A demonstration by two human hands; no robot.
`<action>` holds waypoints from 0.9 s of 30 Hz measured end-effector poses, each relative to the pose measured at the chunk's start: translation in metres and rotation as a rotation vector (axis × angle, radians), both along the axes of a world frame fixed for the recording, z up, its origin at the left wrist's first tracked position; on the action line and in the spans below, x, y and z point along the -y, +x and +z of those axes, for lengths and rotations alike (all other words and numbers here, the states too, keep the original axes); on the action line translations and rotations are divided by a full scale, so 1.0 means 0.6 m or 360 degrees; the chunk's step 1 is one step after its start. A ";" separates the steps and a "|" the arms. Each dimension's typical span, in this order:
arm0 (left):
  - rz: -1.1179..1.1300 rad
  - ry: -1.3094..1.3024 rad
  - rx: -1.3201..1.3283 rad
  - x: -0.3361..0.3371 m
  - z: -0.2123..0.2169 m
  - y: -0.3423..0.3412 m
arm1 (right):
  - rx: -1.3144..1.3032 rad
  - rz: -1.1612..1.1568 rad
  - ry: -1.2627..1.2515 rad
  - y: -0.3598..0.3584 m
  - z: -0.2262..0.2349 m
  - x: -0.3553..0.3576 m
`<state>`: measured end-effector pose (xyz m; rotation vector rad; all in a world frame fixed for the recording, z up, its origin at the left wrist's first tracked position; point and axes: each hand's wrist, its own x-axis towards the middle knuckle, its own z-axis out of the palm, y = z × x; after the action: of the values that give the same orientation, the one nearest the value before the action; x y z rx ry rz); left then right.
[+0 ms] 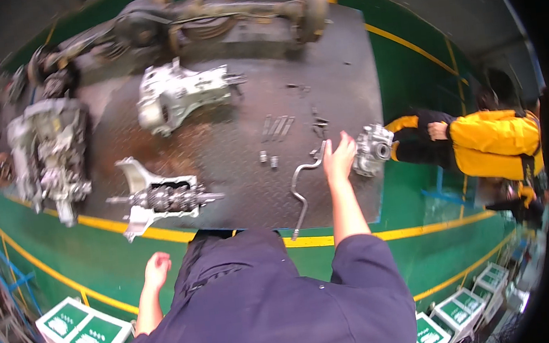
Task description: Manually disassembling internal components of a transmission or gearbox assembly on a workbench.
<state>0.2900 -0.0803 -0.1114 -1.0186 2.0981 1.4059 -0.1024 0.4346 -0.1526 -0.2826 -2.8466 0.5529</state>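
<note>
My right hand (pixel 339 159) reaches over the right part of the dark metal plate table, fingers stretched out and thumb apart. Beside its thumb lies a bent metal pipe (pixel 300 195), its lower end near the table's front edge. I cannot tell whether thumb and pipe touch. Just right of that hand sits a small silvery cast-metal housing (pixel 373 150) with a round opening. My left hand (pixel 158 269) hangs low at my left, off the table, its fingers loosely apart and nothing visible in them. An open half casing with a gear shaft (pixel 170 197) is the nearest part to it.
The metal table (pixel 257 193) also bears a silvery gearbox housing (pixel 179 94), a larger gearbox (pixel 55 151), a long axle (pixel 204 11), several pins (pixel 278 127) and two small sleeves (pixel 269 159). A person in a yellow jacket (pixel 496 145) stands right. White-green boxes (pixel 84 332) stand behind.
</note>
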 end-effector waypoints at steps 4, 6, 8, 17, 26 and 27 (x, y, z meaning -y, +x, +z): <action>0.0346 -0.0063 -0.0405 0.053 0.035 -0.068 | 0.0752 0.0657 -0.0782 0.125 0.019 0.228; 0.0238 -0.0319 -0.0414 0.082 0.066 -0.121 | 0.0987 0.0729 -0.0941 0.197 -0.023 0.315; -0.0201 -0.0980 -0.0563 0.111 0.083 -0.168 | 0.1081 0.0734 -0.0860 0.243 -0.027 0.388; -0.1642 -0.1548 0.0179 0.245 0.045 -0.319 | 0.0815 0.1380 0.0034 0.226 -0.007 0.457; -0.1966 -0.1164 0.0177 0.258 0.084 -0.378 | 0.1485 0.1200 0.0065 0.215 0.011 0.467; -0.1954 -0.1170 0.0136 0.255 0.099 -0.377 | 0.1486 0.1176 0.0060 0.217 0.021 0.459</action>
<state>0.0640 -0.2332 -0.0521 0.1518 2.4282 -0.0116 0.0281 0.1592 -0.1402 0.7637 -3.8382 0.5867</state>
